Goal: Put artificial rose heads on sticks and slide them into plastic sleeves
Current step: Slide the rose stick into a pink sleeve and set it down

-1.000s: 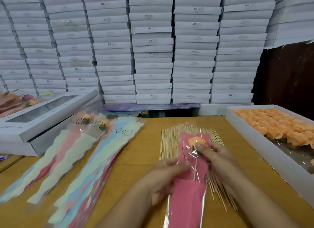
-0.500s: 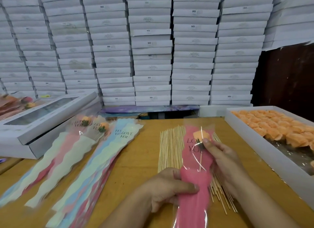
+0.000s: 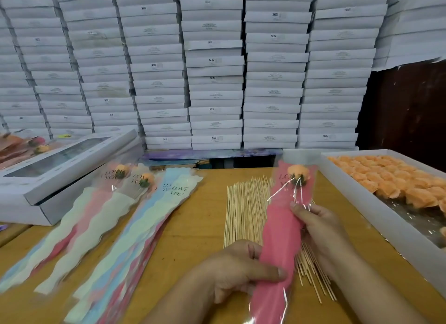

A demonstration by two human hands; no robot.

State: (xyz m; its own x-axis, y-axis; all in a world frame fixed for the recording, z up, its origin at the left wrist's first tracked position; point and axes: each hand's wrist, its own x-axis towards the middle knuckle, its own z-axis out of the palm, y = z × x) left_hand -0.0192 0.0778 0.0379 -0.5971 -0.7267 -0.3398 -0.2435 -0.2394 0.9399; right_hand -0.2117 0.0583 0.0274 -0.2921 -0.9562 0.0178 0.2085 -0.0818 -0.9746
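Your left hand (image 3: 237,267) now grips the lower part of the pink sleeve (image 3: 280,239), with the thumb pressed across its front and the fingers curled behind it. Your right hand (image 3: 318,227) holds the sleeve from the right side, the thumb lying on the clear film under the flower; one second ago this hand pinched higher, at the rose itself. The orange rose head (image 3: 298,171) now sits near the top of the sleeve, on its stick, and the sleeve is lifted higher and tilted to the right above the bundle of sticks (image 3: 243,210) on the counter (image 3: 202,215). The tray of rose heads (image 3: 386,179) stays at the right, the finished sleeves (image 3: 101,217) at the left.
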